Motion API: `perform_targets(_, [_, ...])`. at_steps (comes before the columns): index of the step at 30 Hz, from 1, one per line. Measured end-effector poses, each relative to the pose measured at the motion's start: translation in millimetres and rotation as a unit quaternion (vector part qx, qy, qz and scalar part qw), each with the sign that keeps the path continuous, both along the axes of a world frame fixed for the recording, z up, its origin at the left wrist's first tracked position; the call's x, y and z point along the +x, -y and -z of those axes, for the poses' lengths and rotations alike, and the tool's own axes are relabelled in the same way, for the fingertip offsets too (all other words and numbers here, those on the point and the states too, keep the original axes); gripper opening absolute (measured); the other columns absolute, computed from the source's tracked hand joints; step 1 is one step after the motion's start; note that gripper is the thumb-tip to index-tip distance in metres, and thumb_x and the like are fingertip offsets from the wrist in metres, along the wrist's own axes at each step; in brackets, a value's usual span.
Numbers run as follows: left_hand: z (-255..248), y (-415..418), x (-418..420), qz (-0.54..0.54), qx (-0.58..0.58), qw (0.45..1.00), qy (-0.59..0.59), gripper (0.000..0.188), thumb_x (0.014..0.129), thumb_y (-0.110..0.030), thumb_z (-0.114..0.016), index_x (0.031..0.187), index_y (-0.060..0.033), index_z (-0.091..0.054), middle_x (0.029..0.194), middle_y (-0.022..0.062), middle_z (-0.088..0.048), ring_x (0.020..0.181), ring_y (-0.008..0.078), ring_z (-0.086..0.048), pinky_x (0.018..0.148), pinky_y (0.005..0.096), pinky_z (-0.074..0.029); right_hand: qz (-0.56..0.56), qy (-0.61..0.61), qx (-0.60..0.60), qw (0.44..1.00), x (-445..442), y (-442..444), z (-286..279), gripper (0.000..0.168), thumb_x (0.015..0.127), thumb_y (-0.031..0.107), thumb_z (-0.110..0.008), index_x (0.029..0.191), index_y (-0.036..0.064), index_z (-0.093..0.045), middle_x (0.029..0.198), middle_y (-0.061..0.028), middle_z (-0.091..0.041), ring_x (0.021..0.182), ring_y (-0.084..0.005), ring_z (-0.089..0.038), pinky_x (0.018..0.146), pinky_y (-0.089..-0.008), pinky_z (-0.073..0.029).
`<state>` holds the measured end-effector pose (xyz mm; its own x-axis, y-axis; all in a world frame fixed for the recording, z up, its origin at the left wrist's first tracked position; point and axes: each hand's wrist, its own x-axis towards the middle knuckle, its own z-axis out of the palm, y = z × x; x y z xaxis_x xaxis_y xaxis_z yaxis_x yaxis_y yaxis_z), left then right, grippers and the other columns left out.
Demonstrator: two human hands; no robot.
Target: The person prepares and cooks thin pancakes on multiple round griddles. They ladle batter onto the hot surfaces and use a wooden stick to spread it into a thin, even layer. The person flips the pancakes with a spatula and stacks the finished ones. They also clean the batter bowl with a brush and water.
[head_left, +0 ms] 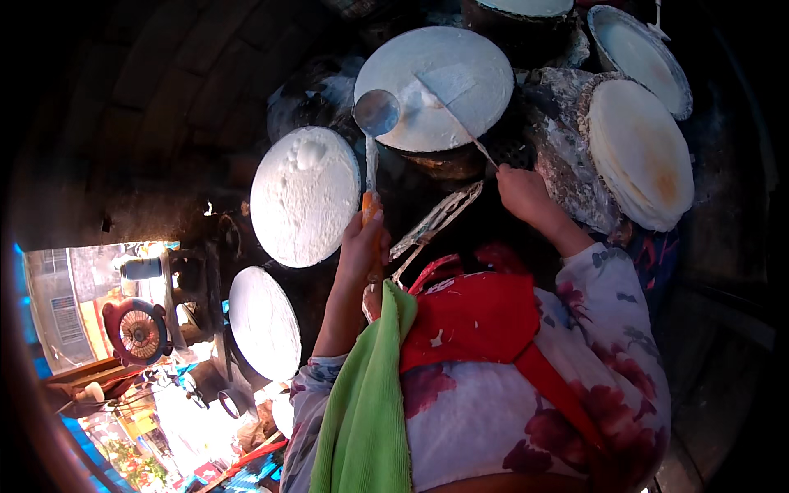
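My left hand (360,246) grips the orange handle of a metal ladle (376,113). The ladle's round bowl overlaps the lower left rim of a large round griddle (434,55) coated with thin white batter. Between the fingers of my right hand (524,192) is a long thin stick (459,121), slanting up and left across that griddle. Its far end lies on the white layer, where the surface looks uneven. Left of the ladle handle, a second round griddle (302,203) carries a white, bubbled sheet. Farther down, a third white round (265,323) shows beside my left forearm.
Thin round sheets lie in a stack (641,151) at the right, browned in one spot. Behind it stands a wide basin (641,52) of pale liquid. A green towel (370,394) hangs over my red apron (471,320). An electric fan (138,333) stands at the bright opening.
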<state>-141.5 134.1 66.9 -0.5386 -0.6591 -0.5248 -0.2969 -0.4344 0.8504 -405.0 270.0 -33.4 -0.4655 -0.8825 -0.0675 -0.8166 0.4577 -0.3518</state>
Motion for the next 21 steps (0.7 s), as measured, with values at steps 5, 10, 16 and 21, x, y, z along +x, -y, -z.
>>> perform_targets(5, [6,5,3,-0.001,-0.016,1.0,0.003,0.035,0.092,-0.03,-0.049,0.117,-0.0047,-0.046,0.058,0.0027,-0.045,0.037,0.0117,-0.039,0.035,0.0231,-0.031,0.097,-0.02,-0.09,0.991,-45,9,-4,0.021,0.089,0.022,-0.045,0.084,0.004,-0.055,0.072,-0.0174,-0.063,0.069,-0.0369,-0.062,0.061,-0.0492,-0.047])
perform_targets(10, [7,8,2,-0.004,-0.015,1.0,0.024,0.035,0.092,-0.031,-0.05,0.115,-0.0039,-0.046,0.057,0.0027,-0.045,0.036,0.0118,-0.039,0.035,0.0234,-0.031,-0.06,-0.037,-0.004,0.997,-21,17,1,0.01,0.08,0.008,-0.047,0.081,0.001,-0.054,0.069,-0.0195,-0.063,0.069,-0.0332,-0.065,0.06,-0.0422,-0.051])
perform_targets(16, [7,9,6,-0.009,-0.016,0.999,0.034,0.034,0.091,-0.03,-0.049,0.112,-0.0039,-0.047,0.055,0.003,-0.045,0.036,0.0118,-0.039,0.034,0.0236,-0.03,0.039,-0.02,-0.079,0.996,-26,9,-7,0.014,0.085,0.015,-0.047,0.08,0.004,-0.054,0.069,-0.017,-0.063,0.068,-0.0327,-0.064,0.061,-0.044,-0.05])
perform_targets(21, [12,12,7,-0.012,-0.018,0.999,0.045,0.032,0.091,-0.028,-0.049,0.112,-0.0041,-0.047,0.056,0.0035,-0.046,0.037,0.012,-0.04,0.034,0.0237,-0.03,-0.048,0.002,0.003,0.999,28,15,-1,0.013,0.083,0.013,-0.047,0.081,0.002,-0.055,0.067,-0.019,-0.063,0.066,-0.0339,-0.064,0.06,-0.0448,-0.05])
